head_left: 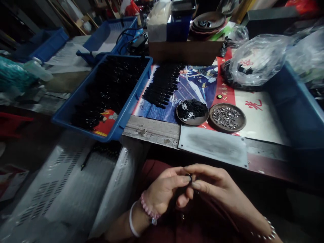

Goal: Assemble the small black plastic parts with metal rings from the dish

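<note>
Near my lap, my left hand (168,186) and my right hand (215,180) meet, their fingertips closed on a small black part (190,178). Fingers cover most of it, so its exact kind cannot be made out. Just beyond the hands, on the bench edge, lies a pale metal plate (212,145) with a dark smudge. Behind it stand a shallow dish (196,122) of small black and white pieces and a brown dish (227,129) of small silver metal pieces (225,116). Slim black pen-like items (164,86) lie in a row farther back.
At left, a blue tray (132,103) holds many black slim items (111,84). A blue bin (298,104) bounds the right side, beside a clear plastic bag (260,60). A cardboard box (184,52) stands at the back. Grey perforated crates (63,189) sit below left.
</note>
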`<state>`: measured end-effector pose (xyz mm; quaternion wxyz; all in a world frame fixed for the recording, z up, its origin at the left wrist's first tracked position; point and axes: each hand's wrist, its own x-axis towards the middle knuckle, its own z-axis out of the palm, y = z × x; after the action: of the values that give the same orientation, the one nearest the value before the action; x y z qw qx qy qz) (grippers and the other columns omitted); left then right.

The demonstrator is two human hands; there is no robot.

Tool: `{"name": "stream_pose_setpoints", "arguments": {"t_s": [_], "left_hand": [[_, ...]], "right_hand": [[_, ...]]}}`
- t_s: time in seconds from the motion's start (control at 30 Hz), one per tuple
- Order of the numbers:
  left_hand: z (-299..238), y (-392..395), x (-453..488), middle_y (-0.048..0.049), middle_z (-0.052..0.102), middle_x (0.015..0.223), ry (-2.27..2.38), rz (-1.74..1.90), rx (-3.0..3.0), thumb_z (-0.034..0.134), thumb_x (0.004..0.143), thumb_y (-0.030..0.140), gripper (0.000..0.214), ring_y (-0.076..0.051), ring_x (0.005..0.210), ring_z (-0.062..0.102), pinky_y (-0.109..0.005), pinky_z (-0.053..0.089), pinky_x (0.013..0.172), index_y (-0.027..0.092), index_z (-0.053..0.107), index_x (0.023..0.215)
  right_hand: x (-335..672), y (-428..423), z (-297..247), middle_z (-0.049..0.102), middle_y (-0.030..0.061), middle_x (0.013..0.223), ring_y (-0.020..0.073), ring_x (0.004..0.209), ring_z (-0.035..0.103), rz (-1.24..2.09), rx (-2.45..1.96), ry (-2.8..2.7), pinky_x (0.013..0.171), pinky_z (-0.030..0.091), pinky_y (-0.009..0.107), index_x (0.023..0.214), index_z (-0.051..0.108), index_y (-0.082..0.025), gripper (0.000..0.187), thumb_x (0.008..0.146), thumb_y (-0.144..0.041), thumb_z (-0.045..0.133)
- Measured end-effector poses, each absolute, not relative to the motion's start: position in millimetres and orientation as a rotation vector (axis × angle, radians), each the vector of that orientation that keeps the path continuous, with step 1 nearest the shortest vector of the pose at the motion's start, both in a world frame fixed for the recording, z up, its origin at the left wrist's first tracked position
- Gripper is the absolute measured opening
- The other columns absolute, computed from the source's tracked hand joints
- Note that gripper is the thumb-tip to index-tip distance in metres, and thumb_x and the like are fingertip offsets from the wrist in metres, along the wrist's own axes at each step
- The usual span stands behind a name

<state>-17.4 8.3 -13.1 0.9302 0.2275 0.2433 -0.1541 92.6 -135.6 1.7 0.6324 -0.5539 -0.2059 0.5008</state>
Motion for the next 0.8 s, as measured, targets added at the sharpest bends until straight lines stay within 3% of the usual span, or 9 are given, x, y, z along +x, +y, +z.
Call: {"name": "stream_pose_setpoints", "arguments": {"t_s": [0.23,0.5,0.57,0.63,0.7,0.8], "left_hand": [[-14.2,1.3,-20.9,0.0006,0.063,0.058,0.496,-0.155,0.514,0.073,0.081,0.027,0.019,-0.004,0.035,0.047,-0.011,0.032,0.032,0.013,0.061,0.085],[-11.4,3.5,-20.1,0.0024,0.062,0.055,0.377,-0.235,0.668,0.072,0.084,0.039,0.029,-0.004,0.032,0.042,-0.013,0.030,0.032,0.014,0.058,0.089],[-10.3,1.8,-22.1,0.0044,0.059,0.052,0.388,-0.241,0.704,0.073,0.083,0.042,0.032,-0.002,0.029,0.036,-0.012,0.027,0.031,0.016,0.055,0.086],[-10.3,-0.5,-24.2,0.0050,0.057,0.051,0.377,-0.253,0.736,0.073,0.082,0.044,0.034,-0.002,0.028,0.033,-0.012,0.025,0.030,0.017,0.052,0.083],[-11.5,-3.1,-25.6,0.0051,0.057,0.051,0.367,-0.257,0.757,0.073,0.083,0.044,0.035,-0.002,0.029,0.033,-0.012,0.024,0.030,0.018,0.050,0.082],[-12.5,-6.5,-25.4,0.0058,0.056,0.051,0.369,-0.228,0.788,0.070,0.085,0.044,0.033,-0.002,0.030,0.033,-0.013,0.025,0.031,0.018,0.050,0.083]], "right_hand": [[86.3,-135.5,0.5,0.072,0.0030,0.083,0.0178,0.078,0.069,1.001,-1.311,-0.573,0.075,0.053,0.027,0.107,0.072,-0.024,0.018,0.089,-0.025,0.070],[81.4,-129.8,0.2,0.075,0.0049,0.068,0.0239,0.062,0.073,1.289,-0.850,-0.220,0.064,0.058,0.038,0.094,0.065,-0.019,0.018,0.087,-0.034,0.072],[82.0,-130.3,-2.5,0.075,0.0056,0.066,0.0160,0.049,0.066,1.312,-0.864,-0.206,0.053,0.054,0.027,0.089,0.065,-0.018,0.023,0.083,-0.037,0.076],[82.4,-132.5,-5.7,0.071,0.0031,0.057,0.0071,0.035,0.049,1.328,-0.929,-0.171,0.038,0.040,0.016,0.083,0.067,-0.016,0.027,0.078,-0.039,0.080],[81.9,-135.1,-8.6,0.064,-0.0007,0.050,0.0036,0.032,0.038,1.329,-0.989,-0.128,0.032,0.029,0.013,0.079,0.068,-0.015,0.031,0.073,-0.040,0.084],[80.4,-137.7,-11.0,0.062,-0.0020,0.052,0.0036,0.033,0.038,1.295,-1.023,-0.104,0.033,0.030,0.014,0.080,0.069,-0.015,0.030,0.073,-0.041,0.084]]}}
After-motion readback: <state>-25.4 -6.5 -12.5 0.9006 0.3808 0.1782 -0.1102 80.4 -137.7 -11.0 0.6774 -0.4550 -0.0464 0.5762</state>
